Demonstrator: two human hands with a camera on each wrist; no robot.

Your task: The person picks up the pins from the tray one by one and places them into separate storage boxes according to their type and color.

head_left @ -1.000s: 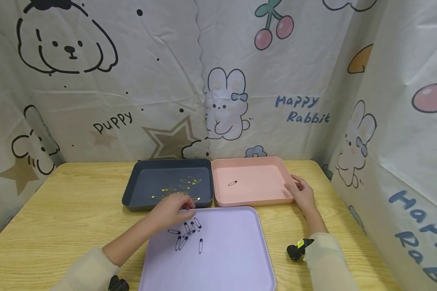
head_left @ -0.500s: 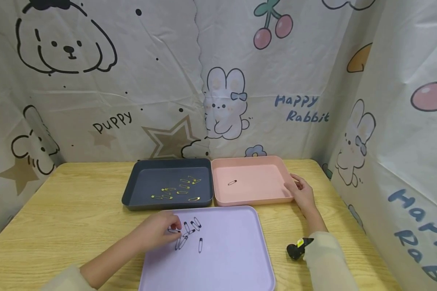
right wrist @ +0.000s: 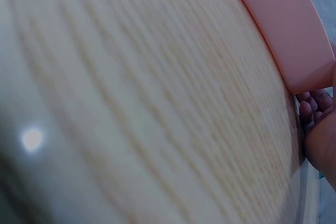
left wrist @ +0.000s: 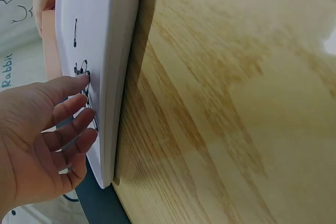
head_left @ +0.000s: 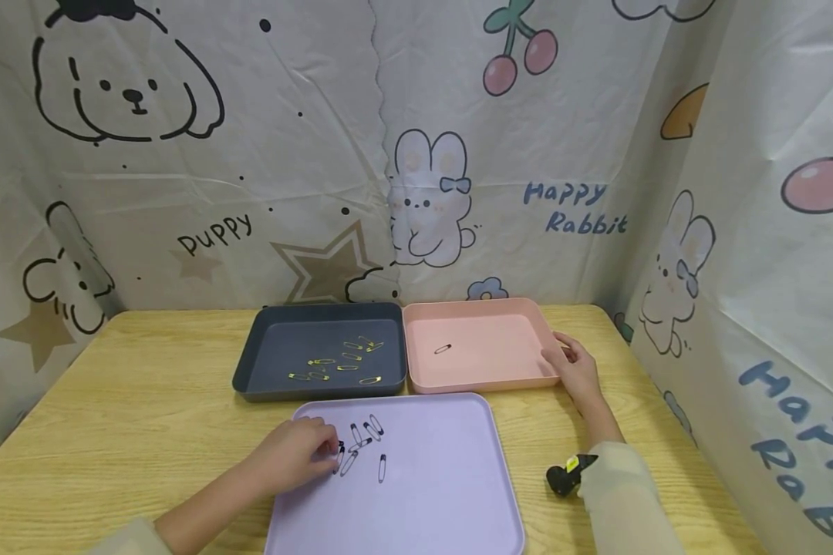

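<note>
My left hand (head_left: 295, 456) is over the left edge of the lavender tray (head_left: 444, 493), fingertips beside black-headed safety pins (head_left: 349, 463). In the left wrist view, the thumb (left wrist: 79, 81) and index finger are apart, the other fingers loosely bent; the fingertips partly hide the pins. A single safety pin (head_left: 382, 468) lies a little right of the group. My right hand (head_left: 576, 370) grips the pink tray (head_left: 486, 379) by its right side, and the right wrist view shows curled fingers at the corner. One dark-headed safety pin (head_left: 443, 349) lies in that tray.
A dark blue-grey tray (head_left: 278, 339) with several yellow safety pins (head_left: 348, 368) stands left of the pink tray, touching it. Both sit behind the lavender tray on the wooden table (head_left: 160, 385). Printed cloth (head_left: 305, 154) hangs behind and at the sides.
My left hand has come from the dark tray's front edge down and left to the pins at the lavender tray's left. My right hand has stayed on the pink tray.
</note>
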